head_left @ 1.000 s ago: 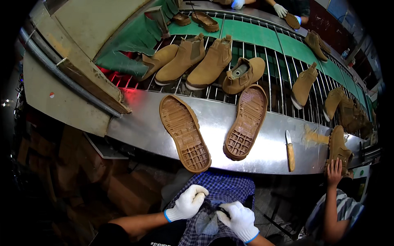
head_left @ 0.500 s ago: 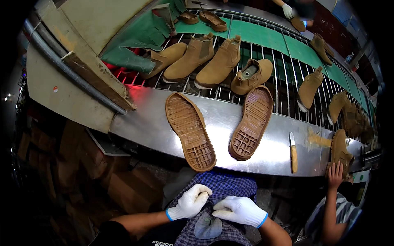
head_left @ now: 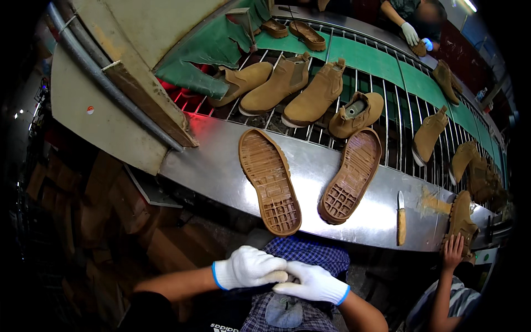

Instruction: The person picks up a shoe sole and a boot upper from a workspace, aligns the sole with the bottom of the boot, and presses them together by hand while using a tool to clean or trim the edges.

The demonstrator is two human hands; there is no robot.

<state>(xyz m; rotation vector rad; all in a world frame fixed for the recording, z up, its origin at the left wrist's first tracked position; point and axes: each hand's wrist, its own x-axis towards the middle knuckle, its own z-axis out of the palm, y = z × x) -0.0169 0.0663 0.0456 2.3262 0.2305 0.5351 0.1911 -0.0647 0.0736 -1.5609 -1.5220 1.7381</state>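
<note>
Both hands low centre of frame, white knit gloves with blue cuffs: left hand [head_left: 249,269] and right hand [head_left: 316,281] meet at the fingertips above the lap. Left grip narrow, fingers curled; right grip looks narrow too, thumb below the fingers. Can't tell if either has anything pinched; fingers hide it. Grey piece [head_left: 284,311] sits just below the right hand, over checked cloth [head_left: 329,259]. Two brown soles, inner side up, lie on the steel surface [head_left: 213,157] mid-frame: left sole [head_left: 271,185] tilted, gridded end at the near edge; right sole [head_left: 349,177] slants the other way, well apart from it, upper end near a tan boot [head_left: 371,108] on the wire rack. Three more tan boots [head_left: 276,88] in a row at upper left of the rack, by a torn green flap [head_left: 188,77] with red glow under it. Wood-handled knife [head_left: 401,224] on the surface, right of the soles, blade pointing up-frame. Far right: another person's bare hand [head_left: 453,248] on a tan boot [head_left: 462,218]. Upper right: a co-worker's gloved hand [head_left: 410,34] beside a brown sole [head_left: 418,48].
</note>
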